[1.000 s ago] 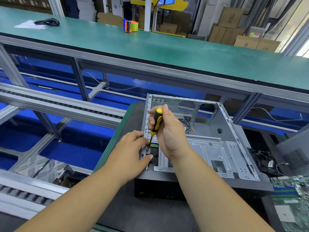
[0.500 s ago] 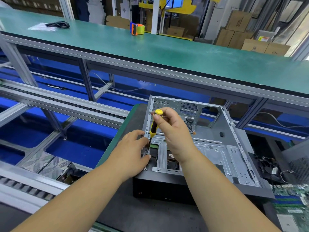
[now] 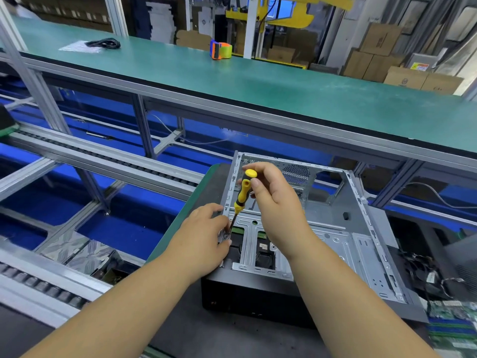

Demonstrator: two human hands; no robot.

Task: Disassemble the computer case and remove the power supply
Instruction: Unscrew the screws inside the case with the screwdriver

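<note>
Your right hand (image 3: 273, 200) has loosened to fingertips on the screwdriver (image 3: 244, 191), left hand (image 3: 206, 239) still steadying the case (image 3: 361, 228) on the dark surface (image 3: 206, 332) below a green bench (image 3: 258, 86).

The open computer case (image 3: 343, 244) leaves its right half of bare metal floor free from above. Its near-left corner is crowded by the left hand (image 3: 204, 241), the right hand (image 3: 273, 202) and the upright screwdriver (image 3: 241, 197). Loose cables (image 3: 423, 270) and a circuit board (image 3: 454, 324) block the surface (image 3: 180, 332) at right.
</note>
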